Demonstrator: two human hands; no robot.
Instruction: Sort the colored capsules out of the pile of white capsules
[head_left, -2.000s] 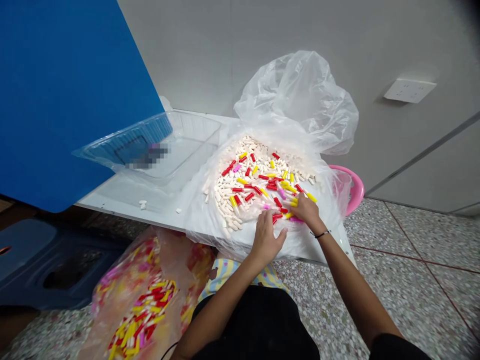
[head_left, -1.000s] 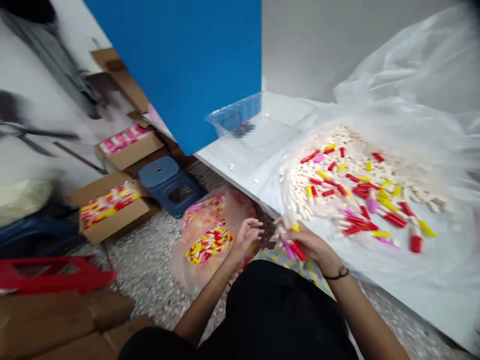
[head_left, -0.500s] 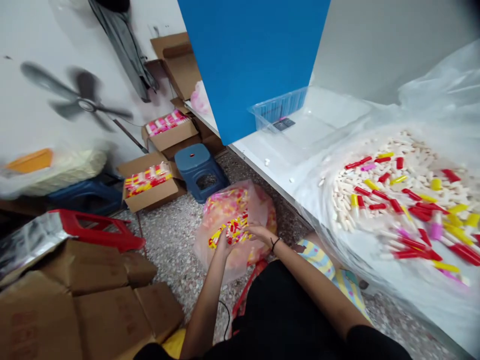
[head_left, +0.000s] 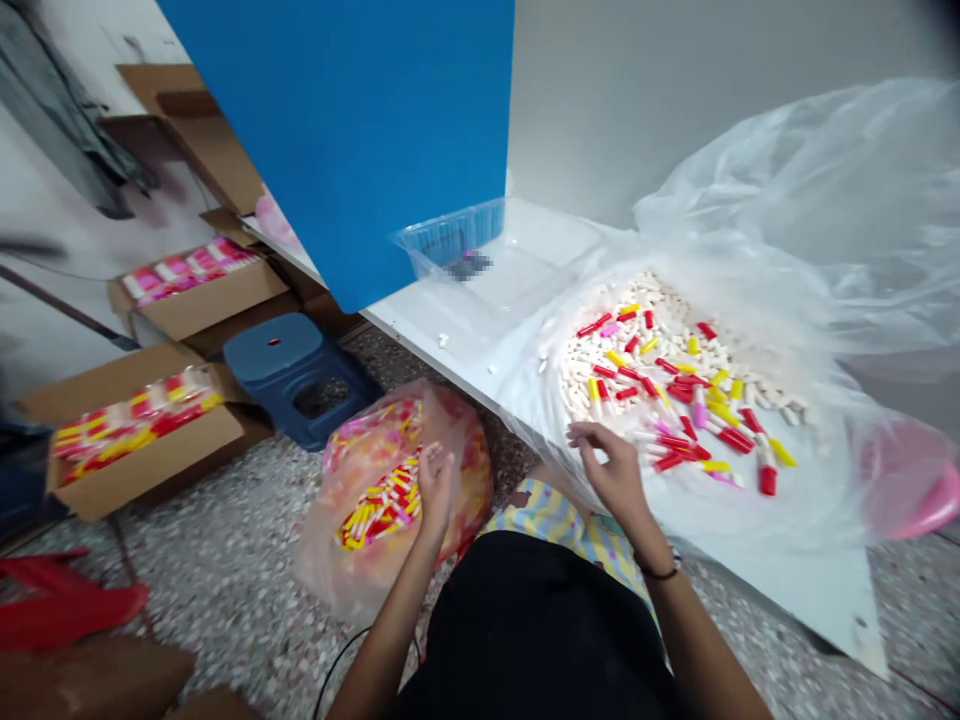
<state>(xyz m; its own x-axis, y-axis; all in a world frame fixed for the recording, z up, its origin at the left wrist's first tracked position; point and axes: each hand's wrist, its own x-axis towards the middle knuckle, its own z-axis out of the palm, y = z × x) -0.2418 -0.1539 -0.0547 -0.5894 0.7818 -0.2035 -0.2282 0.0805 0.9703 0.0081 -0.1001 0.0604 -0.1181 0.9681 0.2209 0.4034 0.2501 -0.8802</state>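
Head view: I see coloured tubes on the plastic sheet, long axes mixed, just right of my nearer right hand, fingers parted, nothing visibly held; my left hand, loosely spread, is by the bag left of the sheet.

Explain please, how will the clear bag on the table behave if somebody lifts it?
The clear bag would probably be floppy, since its upper part looks thin and crumpled. Lifting might make the loose pieces spill, because they lie spread on its open plastic.
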